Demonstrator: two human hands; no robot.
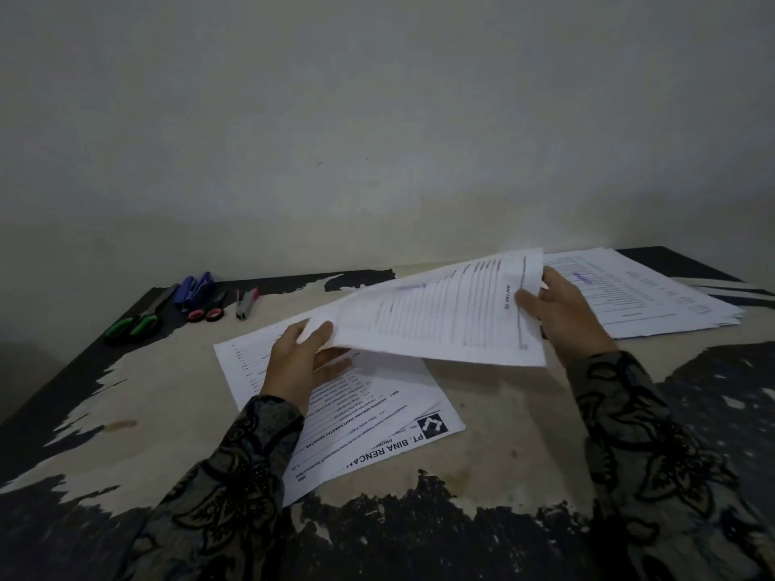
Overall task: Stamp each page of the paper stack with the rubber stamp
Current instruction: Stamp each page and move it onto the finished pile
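A printed sheet point(440, 316) with a faint blue stamp mark hangs in the air above the table. My left hand point(300, 362) pinches its left edge and my right hand point(562, 316) grips its right edge. Under it lies a stack of printed pages point(377, 417) with a logo on the top corner. Another pile of pages point(654, 295) with blue marks sits at the far right. A blue object point(195, 289) at the back left may be the rubber stamp; I cannot tell for sure.
Green-handled scissors point(136, 322), red-handled scissors point(209, 312) and a small grey and red tool point(246, 303) lie at the back left. The table point(126, 413) has a worn, peeling dark surface. A plain wall stands right behind it.
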